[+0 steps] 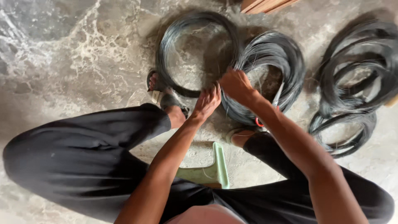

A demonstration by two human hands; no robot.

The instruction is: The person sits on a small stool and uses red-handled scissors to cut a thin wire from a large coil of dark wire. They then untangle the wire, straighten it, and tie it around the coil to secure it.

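From the head camera, looking down: a person sits low on a pale green stool (215, 168), knees spread, dark trousers filling the lower part of the view, over a mottled grey stone floor (74, 54).

The left hand (207, 101) reaches forward with fingers curled at the near edge of the wire coil (269, 54), a thick bundle of thin dark wire lying on the floor in front of the knees. The fingertips look pinched on a few strands, though the blur makes that hard to confirm. The right hand (236, 85) is closed around a gathered sheaf of strands at the left side of the same coil, where the wires fan out from its grip. The two hands sit close together, almost touching.

Just left of this bundle lies a second, thinner wire ring (195, 25), its lower edge under the sandalled left foot (163, 93). The right foot (240, 135) sits at the bundle's near edge, beside red-handled pliers (271, 105) resting on the wire.

Well to the right, apart from the hands, a heap of heavier black coils (356, 79) lies on the floor. A piece of wood (265, 5) shows at the top edge.
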